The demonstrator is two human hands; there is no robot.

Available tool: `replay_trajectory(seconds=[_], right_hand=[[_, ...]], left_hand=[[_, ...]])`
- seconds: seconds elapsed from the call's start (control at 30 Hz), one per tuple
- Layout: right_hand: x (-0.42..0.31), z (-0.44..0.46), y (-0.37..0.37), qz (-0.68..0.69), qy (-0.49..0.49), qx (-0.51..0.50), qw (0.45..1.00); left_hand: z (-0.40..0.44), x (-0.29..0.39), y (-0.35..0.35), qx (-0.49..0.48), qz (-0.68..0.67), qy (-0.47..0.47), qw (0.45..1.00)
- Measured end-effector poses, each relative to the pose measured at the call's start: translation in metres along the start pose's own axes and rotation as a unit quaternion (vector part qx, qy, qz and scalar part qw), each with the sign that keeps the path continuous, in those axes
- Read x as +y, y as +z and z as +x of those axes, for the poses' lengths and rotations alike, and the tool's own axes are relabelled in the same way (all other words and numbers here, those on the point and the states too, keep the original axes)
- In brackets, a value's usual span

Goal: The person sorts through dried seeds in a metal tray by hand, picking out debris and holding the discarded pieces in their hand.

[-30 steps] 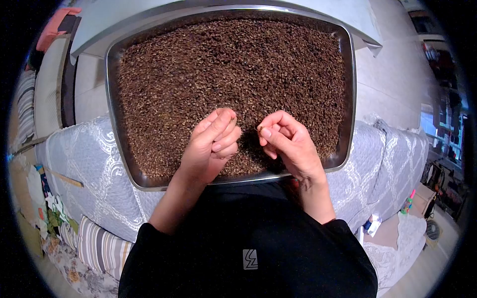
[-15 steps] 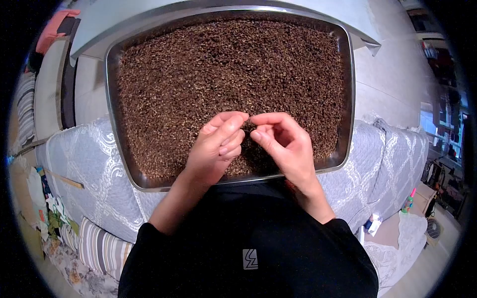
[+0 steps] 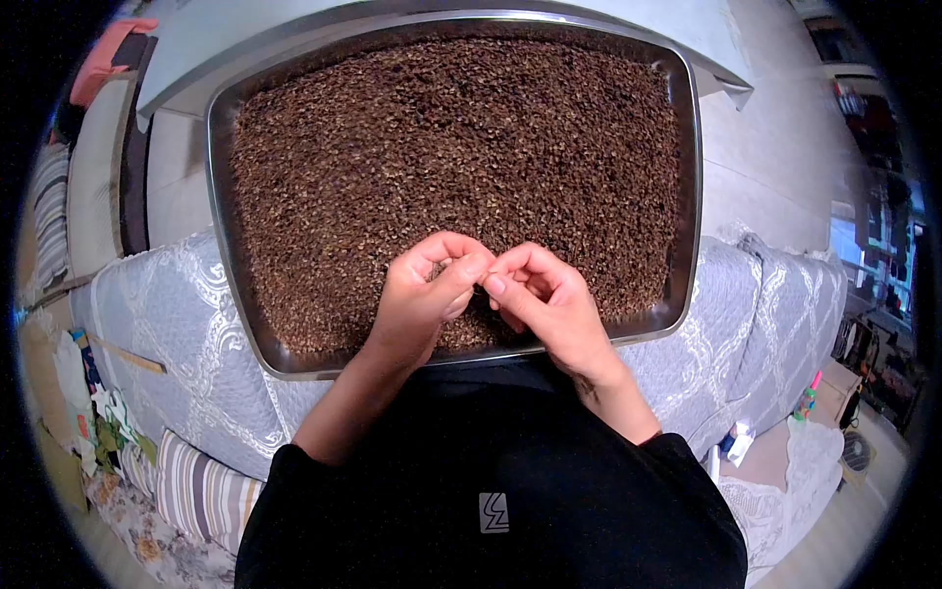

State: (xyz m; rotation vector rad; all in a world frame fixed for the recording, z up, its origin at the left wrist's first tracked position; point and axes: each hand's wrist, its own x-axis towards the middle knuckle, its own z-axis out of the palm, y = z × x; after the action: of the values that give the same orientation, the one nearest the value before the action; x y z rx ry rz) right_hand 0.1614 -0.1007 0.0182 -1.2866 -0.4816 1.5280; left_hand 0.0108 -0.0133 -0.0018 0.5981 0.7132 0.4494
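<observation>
A large metal tray (image 3: 691, 196) holds a wide layer of small, dry brown flakes or husks (image 3: 442, 137), whose exact kind I cannot tell. Over the near part of the tray, my left hand (image 3: 424, 294) has thumb and forefinger pinched together. Its other fingers are curled in. My right hand (image 3: 551, 306) is also pinched, its fingertips touching those of the left. Anything held between the fingertips is too small or hidden to make out.
Under the tray's near side lies a grey-blue quilted cover (image 3: 177, 314) with white patterns. A pale table edge (image 3: 196, 59) borders the far side. A striped cushion (image 3: 201, 491) sits at lower left, and a small fan (image 3: 857, 450) stands at right.
My right hand has moved left and slightly down, closing its thumb and forefinger. The fingertips of both hands, slightly apart before, now meet. The tray has stayed in place.
</observation>
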Motion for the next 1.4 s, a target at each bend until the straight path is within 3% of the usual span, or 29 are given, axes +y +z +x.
replay_trajectory(seconds=[0.03, 0.1, 0.2, 0.23, 0.37, 0.43, 0.53, 0.6, 0.77, 0.87, 0.97, 1.07, 1.1, 1.17, 1.33, 1.4], right_hand=[[0.004, -0.001, -0.001, -0.029, -0.023, 0.011, 0.999], [0.016, -0.001, -0.003, -0.088, -0.069, 0.034, 0.993], [0.008, -0.004, -0.004, -0.302, -0.187, 0.129, 0.926], [0.007, -0.005, -0.004, -0.309, -0.185, 0.157, 0.920], [0.003, -0.004, -0.019, -0.280, -0.198, 0.162, 0.925], [-0.003, -0.007, -0.017, -0.175, -0.105, 0.169, 0.964], [-0.007, -0.010, -0.017, -0.060, -0.062, 0.134, 0.987], [0.002, -0.005, -0.014, -0.072, -0.148, 0.099, 0.981], [0.009, 0.001, -0.007, -0.255, -0.279, 0.127, 0.917], [0.009, 0.003, -0.005, -0.286, -0.315, 0.120, 0.897], [0.001, 0.005, -0.008, -0.253, -0.268, 0.086, 0.925], [-0.011, 0.023, -0.030, -0.375, -0.326, 0.209, 0.842], [-0.013, 0.032, -0.045, -0.472, -0.365, 0.243, 0.765], [-0.024, 0.042, -0.055, -0.578, -0.361, 0.298, 0.669], [-0.025, 0.050, -0.057, -0.633, -0.341, 0.266, 0.642], [-0.021, 0.049, -0.055, -0.604, -0.350, 0.266, 0.665]], left_hand=[[0.000, 0.001, 0.000, 0.004, -0.008, -0.005, 1.000], [0.000, 0.005, -0.007, -0.070, -0.151, -0.010, 0.986], [0.000, 0.012, -0.009, -0.123, -0.275, -0.016, 0.954], [0.000, 0.014, -0.009, -0.131, -0.301, -0.018, 0.944], [-0.001, 0.011, -0.012, -0.136, -0.196, -0.008, 0.971], [-0.002, 0.005, -0.010, -0.115, -0.149, -0.022, 0.982], [-0.003, 0.003, -0.001, -0.083, -0.049, -0.060, 0.994], [-0.003, 0.002, 0.001, -0.092, 0.016, -0.083, 0.992], [-0.004, -0.001, 0.005, -0.105, -0.062, -0.105, 0.987], [-0.003, -0.001, 0.002, -0.092, -0.110, -0.094, 0.985], [-0.002, -0.001, -0.002, -0.096, -0.115, -0.064, 0.987], [-0.002, 0.002, -0.003, -0.124, -0.121, -0.035, 0.984], [-0.002, 0.003, -0.003, -0.128, -0.124, -0.032, 0.983], [-0.001, 0.003, -0.003, -0.143, -0.137, -0.027, 0.980], [-0.004, 0.004, 0.000, -0.151, -0.135, -0.032, 0.979], [-0.006, 0.007, 0.000, -0.143, -0.128, -0.036, 0.981]])
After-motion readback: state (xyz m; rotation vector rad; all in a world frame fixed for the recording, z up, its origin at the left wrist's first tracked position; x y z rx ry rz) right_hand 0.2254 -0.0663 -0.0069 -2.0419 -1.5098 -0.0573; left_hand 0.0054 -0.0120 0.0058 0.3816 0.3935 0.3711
